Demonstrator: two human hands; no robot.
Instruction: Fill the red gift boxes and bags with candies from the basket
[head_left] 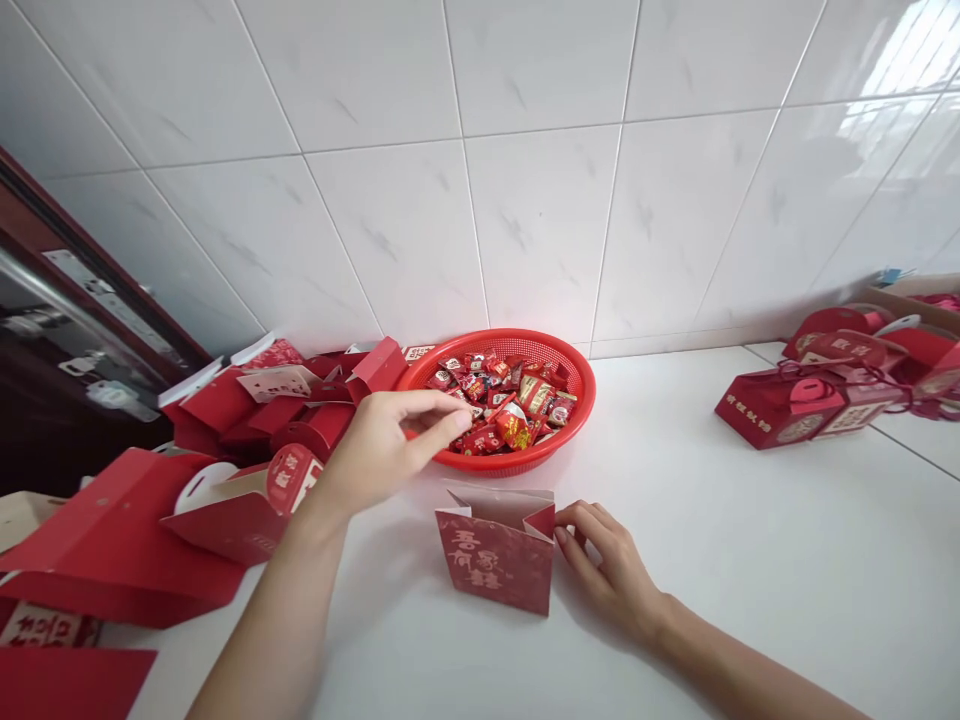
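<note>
A small red paper gift bag with pale Chinese lettering stands upright on the white counter, its top open. Curled at its right side edge is my right hand, the thumb and fingertips gripping that edge. My left hand reaches over the near left rim of a red plastic basket, its thumb and forefinger brought together in a pinch. Whatever may be between those fingertips is too small to make out. Wrapped candies, mostly red with some gold, fill the basket just beyond the fingers.
Red paper gift boxes are piled along the left, beside my left forearm. At the right, a closed red box tied with ribbon sits by more boxes. A white tiled wall rises behind the counter.
</note>
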